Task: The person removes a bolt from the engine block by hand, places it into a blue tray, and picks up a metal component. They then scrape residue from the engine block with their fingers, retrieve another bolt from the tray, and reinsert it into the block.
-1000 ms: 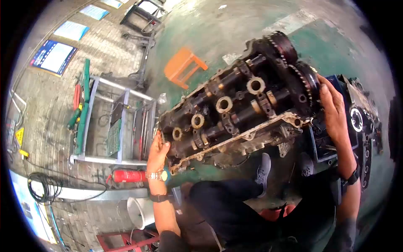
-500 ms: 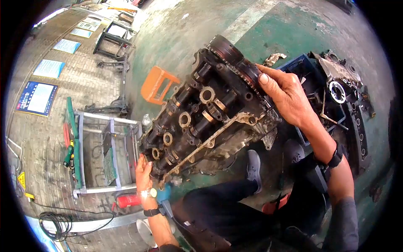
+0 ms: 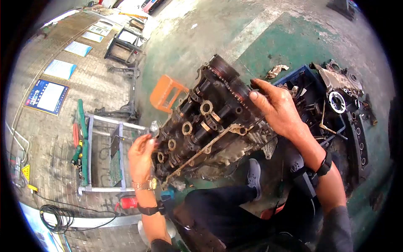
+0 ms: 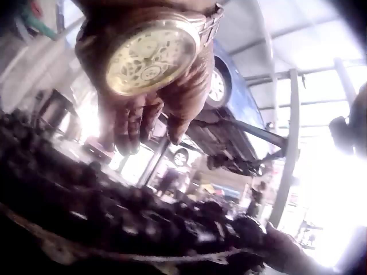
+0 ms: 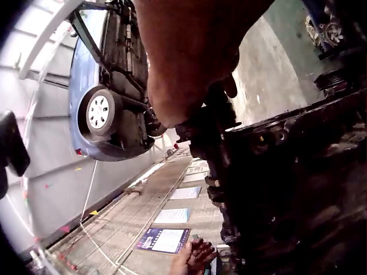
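**A:** What has changed in the last second?

**B:** The cylinder head [image 3: 205, 126] has swung. Its sprocket end [image 3: 224, 71] has come in from the far right toward the middle, and the whole head now lies steeper, above the person's legs. I can't tell whether it rests on them.

**A:** And the hands?

**B:** The right hand [image 3: 275, 109] has travelled with it, its grip curled over the chain end. The left hand [image 3: 140, 155] has come out from under the near end. Its fingers are loosely bent and its grip closes on nothing.

**A:** Meaning?

**B:** I judge the head is being turned in place, steered from the right.

**A:** What about room?

**B:** The orange stool [image 3: 166, 94] sits just beyond the far flank. The blue crate [image 3: 308, 75] is near the right hand, and the metal rack [image 3: 105, 155] is near the left. The open green floor [image 3: 294, 42] lies past the sprockets.
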Tool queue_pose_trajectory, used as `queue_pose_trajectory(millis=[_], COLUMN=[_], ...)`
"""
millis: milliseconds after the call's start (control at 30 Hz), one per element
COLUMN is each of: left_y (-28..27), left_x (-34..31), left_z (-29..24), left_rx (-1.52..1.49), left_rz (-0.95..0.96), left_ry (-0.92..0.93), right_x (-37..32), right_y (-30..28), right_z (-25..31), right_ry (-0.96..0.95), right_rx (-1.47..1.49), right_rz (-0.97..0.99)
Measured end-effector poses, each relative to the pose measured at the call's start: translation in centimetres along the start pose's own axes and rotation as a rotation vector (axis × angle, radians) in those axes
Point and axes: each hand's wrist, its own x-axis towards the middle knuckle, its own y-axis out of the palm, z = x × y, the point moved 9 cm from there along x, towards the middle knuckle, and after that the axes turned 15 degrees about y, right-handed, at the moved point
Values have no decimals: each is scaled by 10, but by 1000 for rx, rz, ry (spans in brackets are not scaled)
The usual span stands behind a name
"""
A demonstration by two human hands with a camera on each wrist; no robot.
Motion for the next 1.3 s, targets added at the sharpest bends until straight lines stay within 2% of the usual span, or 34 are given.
queue_pose_trajectory(millis=[67, 133, 267, 333, 500, 533, 633, 700, 800, 900, 967, 1033, 1133, 1200, 1300], left_y=[49, 86, 142, 158, 191, 201, 211, 210, 212, 211, 213, 213, 211, 209, 207], left_x=[13, 26, 45, 52, 68, 69, 73, 73, 70, 71, 69, 69, 73, 81, 79], left_z=[-44, -66, -84, -89, -99, -97, -92, -89, -72, -73, -72, -71, -63, -79, -84], left_rx=[-8, -10, -82, -94, -61, -62, -1, -15, -168, -148, -164, -179, -123, 113, 145], left_rz=[100, 175, 254, 258, 250, 292, 296, 264, 288, 291, 280, 266, 255, 234, 248], left_ry=[84, 154, 171, 196, 262, 215, 153, 197, -5, -31, -46, -60, -39, 275, 221], right_x=[-3, -7, -8, -11, -11, -12, -11, -12, -12, -9, -12, -13, -13, -13, -13], right_y=[-5, -10, -18, -25, -33, -34, -42, -44, -45, -40, -42, -40, -35, -34, -34], right_z=[8, 13, 12, 14, 13, 14, 13, 12, 12, 9, 12, 13, 13, 13, 14], right_ry=[-37, -89, -100, -175, -183, -194, -196, -181, -183, -150, -229, -215, -209, -214, -216], right_rx=[0, 0, -40, -47, -3, -24, -72, -95, -73, -84, -15, -47, -85, -93, -88], right_rz=[-47, -75, -67, -140, -157, -155, -144, -129, -109, -70, -156, -128, -82, -68, -55])
